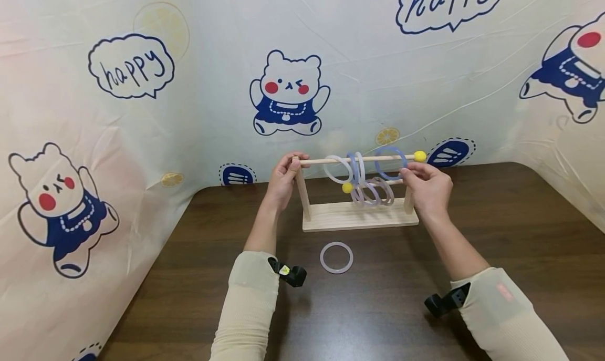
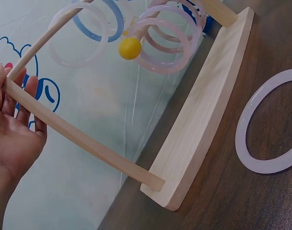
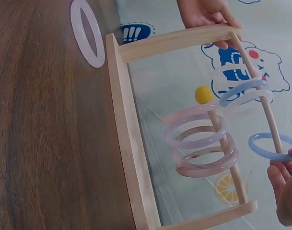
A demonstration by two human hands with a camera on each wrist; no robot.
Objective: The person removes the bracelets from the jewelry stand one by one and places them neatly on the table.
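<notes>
A wooden bangle rack point(image 1: 359, 221) stands on the table with two rods, each ending in a yellow ball. My left hand point(image 1: 282, 181) holds the top of the left post, thumb in front and fingers behind. At the upper rod's right part, my right hand point(image 1: 430, 190) pinches a blue bangle point(image 3: 263, 153) that encircles the rod near its ball point(image 1: 419, 156). Another blue bangle point(image 2: 118, 19) and two whitish ones hang farther left on that rod. Several pinkish and lilac bangles point(image 3: 203, 171) hang on the lower rod, behind its ball point(image 1: 347, 187).
A pale lilac bangle point(image 2: 241, 136) lies flat on the dark wood table point(image 1: 368, 308) in front of the rack. Behind the table hangs a printed cloth point(image 1: 212, 88) with cartoon bears. Wrist cameras point(image 1: 295, 276) are strapped over both sleeves.
</notes>
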